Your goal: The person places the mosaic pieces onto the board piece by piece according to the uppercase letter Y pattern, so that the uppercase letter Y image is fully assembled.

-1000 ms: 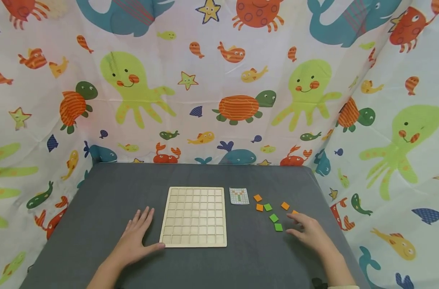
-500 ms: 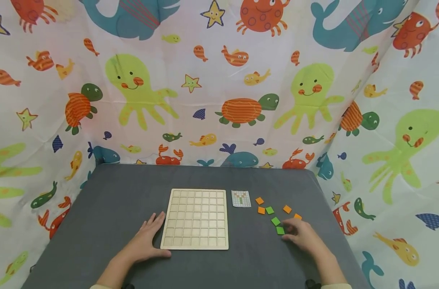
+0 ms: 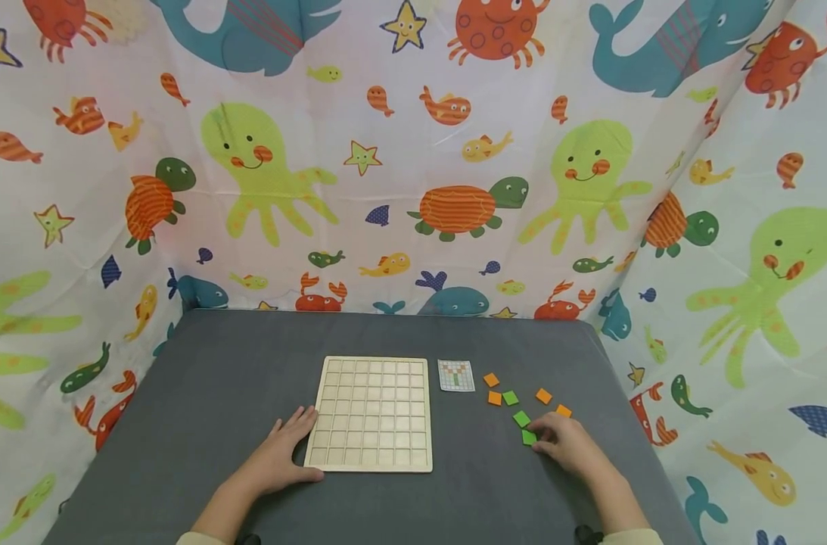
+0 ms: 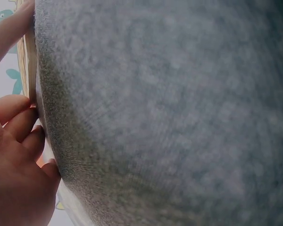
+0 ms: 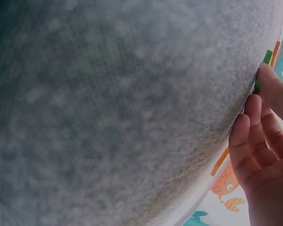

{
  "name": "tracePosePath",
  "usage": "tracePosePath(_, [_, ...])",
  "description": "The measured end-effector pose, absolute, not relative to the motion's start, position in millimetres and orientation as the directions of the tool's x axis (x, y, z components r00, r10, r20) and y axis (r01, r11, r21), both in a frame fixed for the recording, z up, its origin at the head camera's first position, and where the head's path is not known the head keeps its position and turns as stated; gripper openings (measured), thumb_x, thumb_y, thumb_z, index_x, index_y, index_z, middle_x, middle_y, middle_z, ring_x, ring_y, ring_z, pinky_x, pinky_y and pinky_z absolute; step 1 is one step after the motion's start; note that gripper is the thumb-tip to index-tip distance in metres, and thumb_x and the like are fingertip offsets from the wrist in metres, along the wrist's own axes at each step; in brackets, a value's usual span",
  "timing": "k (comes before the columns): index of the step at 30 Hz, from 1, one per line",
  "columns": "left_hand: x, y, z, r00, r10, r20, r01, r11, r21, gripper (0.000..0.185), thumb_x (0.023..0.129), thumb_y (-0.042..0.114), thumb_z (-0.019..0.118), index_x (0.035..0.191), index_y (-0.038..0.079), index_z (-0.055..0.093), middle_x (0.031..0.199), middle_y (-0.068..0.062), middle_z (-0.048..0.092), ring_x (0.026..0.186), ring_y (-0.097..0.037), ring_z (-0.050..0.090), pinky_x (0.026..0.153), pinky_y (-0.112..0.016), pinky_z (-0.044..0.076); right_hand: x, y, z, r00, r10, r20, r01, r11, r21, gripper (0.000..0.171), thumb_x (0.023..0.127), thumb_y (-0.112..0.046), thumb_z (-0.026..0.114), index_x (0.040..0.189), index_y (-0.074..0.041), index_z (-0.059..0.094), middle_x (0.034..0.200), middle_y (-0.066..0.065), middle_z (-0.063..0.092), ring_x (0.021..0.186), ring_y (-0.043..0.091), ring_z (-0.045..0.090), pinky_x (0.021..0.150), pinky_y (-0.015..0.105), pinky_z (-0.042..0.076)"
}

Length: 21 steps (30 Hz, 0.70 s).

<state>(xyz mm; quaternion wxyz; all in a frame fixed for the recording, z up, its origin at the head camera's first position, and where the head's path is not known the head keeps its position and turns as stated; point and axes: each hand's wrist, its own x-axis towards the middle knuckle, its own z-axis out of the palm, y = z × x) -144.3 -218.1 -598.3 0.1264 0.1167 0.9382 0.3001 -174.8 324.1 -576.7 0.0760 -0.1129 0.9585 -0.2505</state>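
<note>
Head: lower right, the right hand pinches a flat, bright-green square tile; lower left, the left hand lies spread against a gridded board. Left wrist: the board's edge, upper left. Right wrist: the tile edge-on, upper right.

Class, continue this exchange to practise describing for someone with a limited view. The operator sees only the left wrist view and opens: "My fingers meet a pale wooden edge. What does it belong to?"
Observer: A flat square wooden board, its top marked into a grid of small square cells.

Operator: What is happening on my other side?

Observer: The right hand has its fingers at the small green square tile that lies lowest in the head view.

Operator: Does anything lie between the board and that tile?

Observer: Yes, a small white card printed with a coloured grid pattern, just right of the board's far corner.
</note>
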Motion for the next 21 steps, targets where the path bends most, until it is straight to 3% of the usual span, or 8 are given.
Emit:
tracePosePath(8, [-145, -220, -600, -0.941, 0.290, -0.173, 0.136, 0.795, 0.592, 0.116, 0.059, 0.059, 0.081, 0.151, 0.012, 0.027, 0.158, -0.007, 0.023, 0.147, -0.030, 0.014, 0.115, -0.060, 0.006, -174, 315, -568, -0.945, -0.320, -0.065, -0.249, 0.835, -0.491, 0.020, 0.082, -0.018, 0.074, 0.102, -0.015, 0.071, 0.095, -0.005, 0.063, 0.072, -0.001, 0.052, 0.061, 0.021, 0.047])
tracePosePath(21, [-146, -218, -596, -0.941, 0.294, -0.171, 0.148, 0.806, 0.573, 0.116, 0.059, 0.060, 0.080, 0.150, 0.011, 0.029, 0.157, -0.006, 0.024, 0.147, -0.030, 0.015, 0.115, -0.062, 0.009, -171, 293, -556, -0.937, -0.334, 0.105, -0.338, 0.780, -0.527, 0.023, 0.080, -0.016, 0.076, 0.103, -0.018, 0.071, 0.095, -0.005, 0.062, 0.071, 0.001, 0.049, 0.060, 0.019, 0.046])
